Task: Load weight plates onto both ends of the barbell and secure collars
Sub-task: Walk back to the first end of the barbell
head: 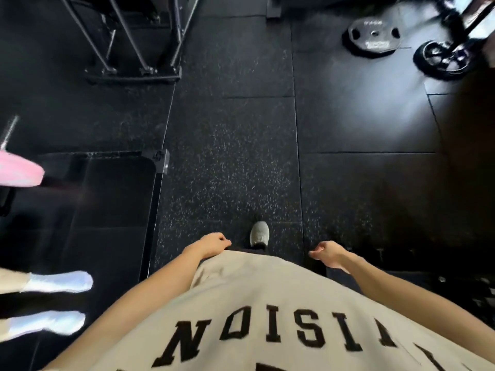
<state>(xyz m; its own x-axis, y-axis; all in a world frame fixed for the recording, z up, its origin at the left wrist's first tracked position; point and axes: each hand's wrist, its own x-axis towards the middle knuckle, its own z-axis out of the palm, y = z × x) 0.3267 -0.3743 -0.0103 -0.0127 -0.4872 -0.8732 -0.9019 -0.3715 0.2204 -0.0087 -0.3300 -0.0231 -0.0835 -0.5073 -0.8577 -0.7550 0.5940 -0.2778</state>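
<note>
Speckled rubber gym floor [230, 156], plate [373, 36] far rt; both hands loose, holding nothing.

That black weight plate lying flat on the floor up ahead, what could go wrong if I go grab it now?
The weight plate lies flat on the rubber floor, so getting fingers under its edge may be awkward and could pinch them. A wheeled frame sits close beside it, a possible trip or snag. Both the left hand and right hand are empty.
</note>
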